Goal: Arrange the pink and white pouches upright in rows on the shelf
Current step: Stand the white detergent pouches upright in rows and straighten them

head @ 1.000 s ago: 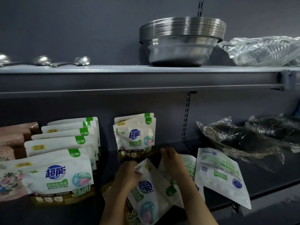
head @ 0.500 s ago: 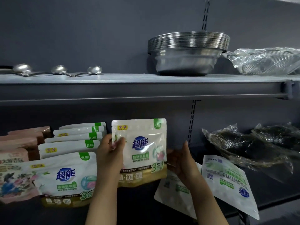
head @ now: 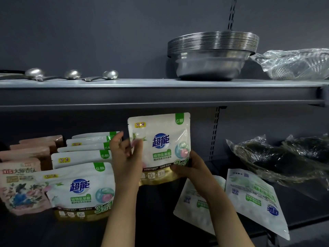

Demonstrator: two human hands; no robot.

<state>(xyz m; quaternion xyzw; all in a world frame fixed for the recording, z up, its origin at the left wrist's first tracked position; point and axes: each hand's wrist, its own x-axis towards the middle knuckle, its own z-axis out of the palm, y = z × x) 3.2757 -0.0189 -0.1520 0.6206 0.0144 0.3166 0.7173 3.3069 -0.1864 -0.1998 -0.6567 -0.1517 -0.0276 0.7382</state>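
A white, green-tabbed, gold-based plastic pouch (head: 161,148) is pinched upright by the left hand (head: 125,154) and right hand (head: 191,168), just right of the standing white pouch row (head: 83,166); presumably a new row is to be started there, the pouch base set squarely on the shelf.

White pouch (head: 161,148) upright in my hands, front facing me. White row (head: 83,175) and pink row (head: 25,175) standing left; two pouches (head: 249,198) leaning right.
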